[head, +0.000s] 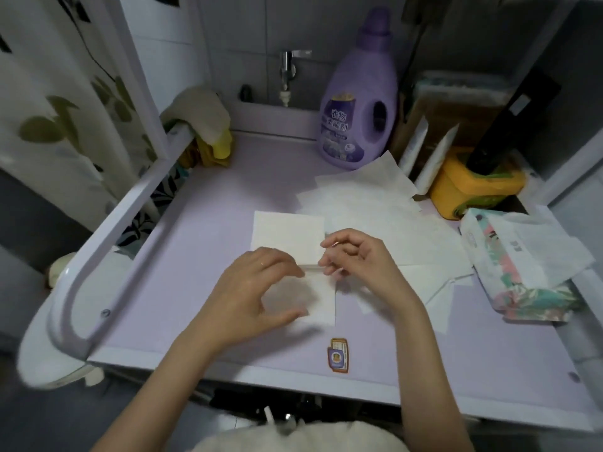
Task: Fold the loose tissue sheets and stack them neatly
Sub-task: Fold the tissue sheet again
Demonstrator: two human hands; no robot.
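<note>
Left hand, fingers arched, presses a half-folded sheet; right hand pinches its edge. Loose sheets and tissue pack lie close right.

Counter left half bare. Detergent bottle blocks back edge; loose sheets, yellow tub, tissue pack crowd right edge; rail fences left edge.

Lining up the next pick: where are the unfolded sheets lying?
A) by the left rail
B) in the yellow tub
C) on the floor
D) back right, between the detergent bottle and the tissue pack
D: the unfolded sheets lie spread at the back right, in front of the purple detergent bottle and left of the tissue pack.
</note>
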